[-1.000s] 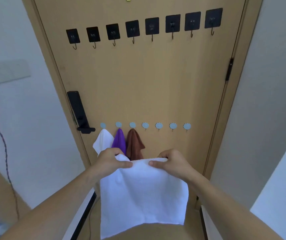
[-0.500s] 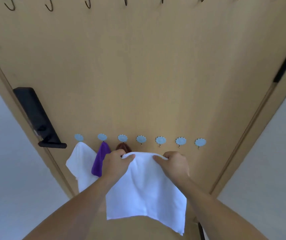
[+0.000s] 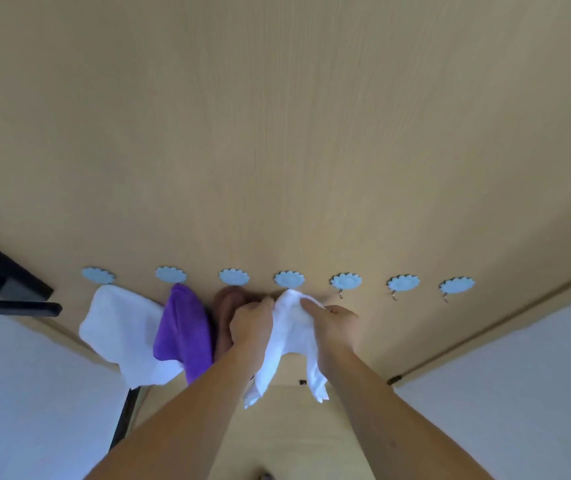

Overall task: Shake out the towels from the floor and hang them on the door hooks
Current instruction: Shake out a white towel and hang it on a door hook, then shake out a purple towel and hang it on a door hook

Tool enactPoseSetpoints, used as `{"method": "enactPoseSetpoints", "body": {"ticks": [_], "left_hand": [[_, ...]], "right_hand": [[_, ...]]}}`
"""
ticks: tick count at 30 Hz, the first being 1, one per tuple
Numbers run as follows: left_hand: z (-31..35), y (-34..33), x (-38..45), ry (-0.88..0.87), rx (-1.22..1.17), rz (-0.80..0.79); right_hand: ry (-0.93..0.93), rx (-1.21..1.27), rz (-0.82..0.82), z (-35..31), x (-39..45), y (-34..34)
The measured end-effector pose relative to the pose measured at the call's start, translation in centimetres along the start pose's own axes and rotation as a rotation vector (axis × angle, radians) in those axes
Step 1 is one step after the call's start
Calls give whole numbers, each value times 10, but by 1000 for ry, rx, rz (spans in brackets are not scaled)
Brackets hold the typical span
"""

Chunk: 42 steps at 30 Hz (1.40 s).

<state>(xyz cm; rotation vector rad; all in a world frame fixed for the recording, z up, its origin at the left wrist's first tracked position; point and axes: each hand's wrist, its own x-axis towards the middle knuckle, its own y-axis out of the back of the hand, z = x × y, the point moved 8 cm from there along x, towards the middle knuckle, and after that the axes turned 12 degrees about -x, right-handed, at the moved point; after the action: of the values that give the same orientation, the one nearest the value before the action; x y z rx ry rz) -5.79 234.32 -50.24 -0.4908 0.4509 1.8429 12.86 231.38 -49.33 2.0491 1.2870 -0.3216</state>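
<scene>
Head view: left hand (image 3: 251,323) and right hand (image 3: 334,325) both pinching white towel (image 3: 289,327) at fourth blue hook (image 3: 289,279). Soft, light, limp cloth; probably best gripped near its top edge.

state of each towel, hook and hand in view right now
white towel in hands: gripped by both hands, top bunched up at the fourth hook
left hand: grips that towel
right hand: grips that towel
other white towel: hanging below the first hook
purple towel: hanging below the second hook
brown towel: hanging below the third hook, partly hidden
three hooks on the right: bare
</scene>
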Motion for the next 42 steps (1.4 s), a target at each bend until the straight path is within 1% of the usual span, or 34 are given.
{"method": "enactPoseSetpoints", "body": {"ticks": [2, 5, 7, 9, 10, 11, 12, 13, 14, 16, 18, 19, 21, 23, 24, 26, 28, 30, 33, 35, 37, 40, 42], "left_hand": [[-8, -1, 5, -60, 106, -9], [-8, 3, 1, -240, 407, 35], [-10, 1, 1, -405, 495, 55], [-16, 3, 1, -558, 541, 124], [-19, 4, 1, -619, 524, 175], [-23, 6, -1, -662, 473, 208], [-26, 7, -5, -679, 377, 213], [-28, 6, -10, -708, 281, 193], [-30, 3, -15, -745, 211, 139], [-35, -11, -22, -789, 198, -25], [-45, -23, -20, -767, 260, -159], [-51, -24, -16, -730, 293, -181], [-67, -21, -1, -589, 388, -176], [-84, -17, 11, -396, 544, -184], [-91, -15, 14, -319, 630, -189], [-97, -11, 9, -241, 784, -205], [-102, -8, -3, -220, 874, -216], [-114, -7, -23, -194, 974, -265], [-143, -10, -62, -112, 1263, -315], [-163, -22, -94, -128, 1392, -339], [-187, -49, -131, -208, 1450, -415], [-231, -101, -189, -338, 1415, -583], [-269, -134, -229, -353, 1366, -723]], "right_hand": [[-27, 26, -21, 7, 3, -9], [-78, -43, -27, 20, 9, -20], [-104, -172, -6, 33, 15, -25], [-48, -396, 94, 41, 18, -25], [16, -471, 172, 39, 15, -22], [97, -487, 243, 36, 10, -19], [163, -434, 266, 35, 5, -19], [201, -327, 226, 36, 1, -21], [215, -231, 167, 39, -1, -26], [178, -138, 12, 48, -2, -38], [99, -89, -166, 58, 0, -53], [56, -72, -247, 67, 3, -62], [-7, -80, -347, 82, 5, -66], [-3, -75, -374, 94, 4, -58], [5, -60, -370, 99, 1, -51], [-8, -36, -362, 110, -7, -33], [-8, -19, -337, 125, -14, -13], [-1, -20, -294, 146, -25, 12], [-14, -30, -218, 188, -47, 57], [-30, -42, -180, 224, -61, 88], [-67, -31, -136, 265, -78, 121], [-140, 16, -32, 334, -102, 170], [-209, 44, 46, 385, -117, 200]]}}
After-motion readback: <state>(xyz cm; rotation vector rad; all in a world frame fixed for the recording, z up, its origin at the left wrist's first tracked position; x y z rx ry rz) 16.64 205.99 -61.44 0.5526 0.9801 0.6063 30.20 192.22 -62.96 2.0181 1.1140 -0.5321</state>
